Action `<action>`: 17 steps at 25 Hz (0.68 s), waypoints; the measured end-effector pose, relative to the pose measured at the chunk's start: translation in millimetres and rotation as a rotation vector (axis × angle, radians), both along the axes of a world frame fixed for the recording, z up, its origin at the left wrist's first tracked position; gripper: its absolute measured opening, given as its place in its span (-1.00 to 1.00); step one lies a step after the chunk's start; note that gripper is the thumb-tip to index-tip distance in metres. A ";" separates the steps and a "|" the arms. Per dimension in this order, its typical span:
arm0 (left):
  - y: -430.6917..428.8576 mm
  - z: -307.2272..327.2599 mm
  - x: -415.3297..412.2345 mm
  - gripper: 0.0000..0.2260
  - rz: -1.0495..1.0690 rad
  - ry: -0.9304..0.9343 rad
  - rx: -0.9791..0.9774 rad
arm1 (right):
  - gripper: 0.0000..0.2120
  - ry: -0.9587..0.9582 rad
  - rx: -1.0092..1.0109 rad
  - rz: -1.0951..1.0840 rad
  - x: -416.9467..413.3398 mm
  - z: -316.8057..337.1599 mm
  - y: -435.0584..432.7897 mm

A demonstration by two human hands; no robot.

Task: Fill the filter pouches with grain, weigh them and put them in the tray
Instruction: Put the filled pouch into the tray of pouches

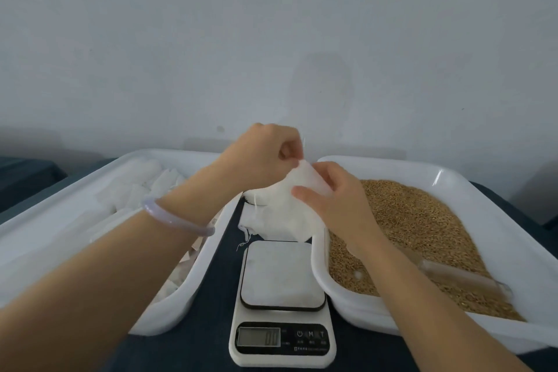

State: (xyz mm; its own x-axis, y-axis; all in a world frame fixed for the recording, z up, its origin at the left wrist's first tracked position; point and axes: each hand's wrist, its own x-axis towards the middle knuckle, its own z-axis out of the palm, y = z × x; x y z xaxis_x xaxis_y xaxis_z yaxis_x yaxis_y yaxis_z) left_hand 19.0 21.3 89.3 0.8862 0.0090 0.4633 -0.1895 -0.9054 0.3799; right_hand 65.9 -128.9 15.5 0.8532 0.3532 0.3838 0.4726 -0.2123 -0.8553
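— Item, location?
— One filter pouch (297,190), mouth uppermost, between trays, just beyond scale (282,278).
— Hands?
— Together on it: left hand (265,154) pinching mouth, right hand (335,199) gripping side, nearer grain tray (453,178).

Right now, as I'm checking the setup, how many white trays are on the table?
2. The left tray holds white pouches; the right tray holds grain. The scale sits between them. No others show.
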 end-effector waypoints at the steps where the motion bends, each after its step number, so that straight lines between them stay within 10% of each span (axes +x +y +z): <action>1: -5.5 0.3 -10.0 -0.82 -0.019 -0.032 -0.187 | -0.88 0.040 0.072 0.013 -3.5 3.2 -3.7; 5: -28.1 -36.2 -35.3 -0.38 -0.163 0.246 -0.987 | -0.99 0.209 0.365 0.071 -20.5 2.3 -30.0; 8: -56.6 -64.6 -34.1 -0.77 -0.331 0.305 -1.361 | -0.83 0.208 0.331 0.033 -30.2 -3.1 -43.6; 13: -73.8 -67.7 -20.9 -0.83 -0.098 0.208 -0.888 | -0.63 -0.478 -0.037 -0.095 -30.1 12.4 -74.4; 17: -76.5 -66.3 -20.8 -0.86 -0.130 0.286 -0.809 | -0.75 -0.513 -0.266 0.028 -23.4 20.6 -84.8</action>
